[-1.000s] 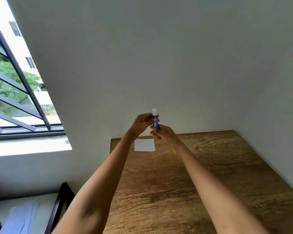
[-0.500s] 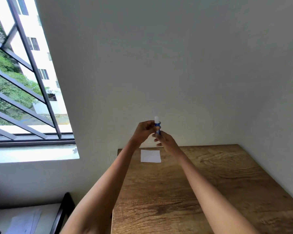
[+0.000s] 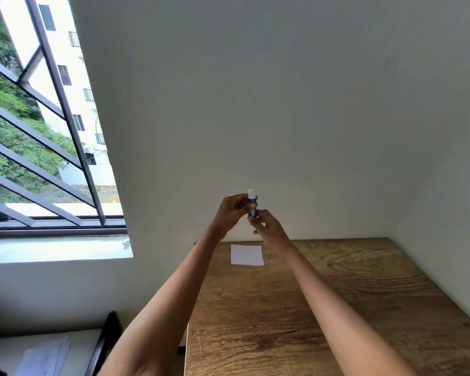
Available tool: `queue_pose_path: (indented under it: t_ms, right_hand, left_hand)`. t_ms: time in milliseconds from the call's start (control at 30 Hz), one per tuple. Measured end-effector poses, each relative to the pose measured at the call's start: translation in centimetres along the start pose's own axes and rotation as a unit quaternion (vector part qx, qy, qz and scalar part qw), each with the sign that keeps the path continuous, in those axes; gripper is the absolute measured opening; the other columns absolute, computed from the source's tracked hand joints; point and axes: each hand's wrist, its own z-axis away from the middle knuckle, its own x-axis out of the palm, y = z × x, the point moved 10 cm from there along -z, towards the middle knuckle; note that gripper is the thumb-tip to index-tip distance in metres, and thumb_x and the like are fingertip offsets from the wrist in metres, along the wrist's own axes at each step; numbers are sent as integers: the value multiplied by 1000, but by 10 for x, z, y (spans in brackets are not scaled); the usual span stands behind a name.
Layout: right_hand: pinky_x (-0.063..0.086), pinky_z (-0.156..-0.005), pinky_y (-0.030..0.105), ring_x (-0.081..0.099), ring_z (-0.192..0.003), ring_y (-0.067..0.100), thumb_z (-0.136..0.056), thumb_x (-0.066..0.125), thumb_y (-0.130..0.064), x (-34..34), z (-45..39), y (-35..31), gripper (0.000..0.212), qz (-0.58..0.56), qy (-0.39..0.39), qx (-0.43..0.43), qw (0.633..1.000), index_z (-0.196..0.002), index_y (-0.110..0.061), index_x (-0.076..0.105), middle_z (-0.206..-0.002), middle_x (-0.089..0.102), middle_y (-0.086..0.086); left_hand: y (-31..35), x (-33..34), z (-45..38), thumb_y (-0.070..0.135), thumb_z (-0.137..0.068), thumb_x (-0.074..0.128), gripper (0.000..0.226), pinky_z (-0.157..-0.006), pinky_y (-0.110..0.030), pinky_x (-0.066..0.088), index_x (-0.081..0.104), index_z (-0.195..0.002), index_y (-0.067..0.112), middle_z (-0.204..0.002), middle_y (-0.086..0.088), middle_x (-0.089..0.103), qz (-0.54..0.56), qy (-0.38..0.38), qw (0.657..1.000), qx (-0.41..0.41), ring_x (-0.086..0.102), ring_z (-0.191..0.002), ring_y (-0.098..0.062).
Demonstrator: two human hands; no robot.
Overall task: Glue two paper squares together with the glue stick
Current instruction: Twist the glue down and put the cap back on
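A blue glue stick with a white top stands upright in the air above the far end of the wooden table. My left hand grips its upper part and my right hand pinches its lower end. One white paper square lies flat on the table near the far left corner, just below my hands. A second paper square is not visible.
A white wall rises right behind the table and along its right side. A barred window is at the left. Lower left there is a dark chair frame and a white surface with papers.
The view has tilted upward, so the table, paper and hands sit lower in the frame. Both hands still hold the glue stick upright in the same grip.
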Motion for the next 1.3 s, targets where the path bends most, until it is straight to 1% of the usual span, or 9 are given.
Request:
queue_pose_path:
  t_ms: [200, 333, 400, 467, 767, 1000, 1100, 1200, 1300]
  right_hand:
    - [35, -55, 16, 48, -62, 8, -76, 73, -37, -27, 8, -5, 31, 106, 192, -34, 975, -81, -11, 56, -74, 52, -6]
    - [39, -64, 16, 52, -75, 13, -84, 66, -32, -12, 4, 5, 22, 12, 117, -24, 993, -88, -15, 53, -90, 55, 6]
    - [39, -71, 12, 52, -88, 10, -94, 51, -32, -2, 1, 7, 11, 22, 37, -24, 999, -99, -23, 53, -102, 51, 4]
    - [37, -73, 7, 50, -94, 12, -98, 44, -27, 0, -2, 6, 16, 52, 15, -39, 998, -104, -18, 55, -103, 48, 4]
    - [37, -55, 16, 50, -71, 8, -82, 68, -36, -24, 4, -2, 32, 95, 204, -61, 973, -92, -9, 53, -90, 48, -4]
    - [40, -68, 15, 54, -86, 18, -95, 50, -30, -6, -7, 2, 19, 68, 35, -59, 995, -101, -14, 57, -95, 50, 3]
    - [36, -57, 17, 52, -70, 13, -87, 61, -37, -24, -4, -2, 24, 145, 136, -72, 977, -91, -13, 62, -81, 51, -3]
    - [29, -50, 15, 41, -58, 5, -76, 72, -42, -35, 8, -3, 33, 139, 245, -62, 957, -78, -13, 56, -72, 44, -8]
    - [34, -54, 16, 39, -61, 8, -80, 70, -37, -26, 4, 2, 29, 38, 194, -67, 978, -75, -18, 48, -72, 43, -4]
  left_hand:
    - [-4, 9, 1, -3, -87, 56, 31, -74, -10, 50, 57, -118, -6, -105, -14, 63, 19, -11, 1000, -4, 65, -81, 4]
    - [-10, 8, -1, -3, -86, 57, 30, -78, -11, 50, 59, -116, -4, -102, -15, 63, 7, -10, 1000, -11, 64, -82, 1]
    - [-13, 3, -2, -4, -87, 57, 30, -76, -9, 50, 58, -116, -6, -102, -15, 63, 3, 1, 1000, -14, 64, -78, 6]
    - [-13, -1, -2, -4, -87, 56, 29, -75, -8, 49, 59, -116, -6, -103, -15, 63, 1, 10, 1000, -15, 64, -84, -5]
    - [-2, 1, -6, 0, -88, 56, 28, -79, -12, 51, 59, -116, -3, -106, -19, 66, 12, 24, 1000, -5, 61, -97, -20]
    - [6, 7, -7, -5, -87, 55, 31, -91, -24, 46, 58, -118, -7, -118, -25, 62, -51, -44, 998, 5, 58, -103, -21]
    - [9, 8, -5, -6, -86, 56, 31, -88, -17, 47, 58, -117, -8, -117, -27, 62, -39, -33, 999, 14, 59, -103, -23]
    - [10, 12, -5, -3, -86, 57, 29, -94, -31, 48, 61, -115, -4, -113, -24, 65, -53, -27, 998, 18, 62, -103, -27]
    - [7, 14, -7, -1, -86, 58, 25, -96, -39, 47, 64, -110, -3, -108, -24, 66, -62, -29, 998, 13, 61, -98, -24]
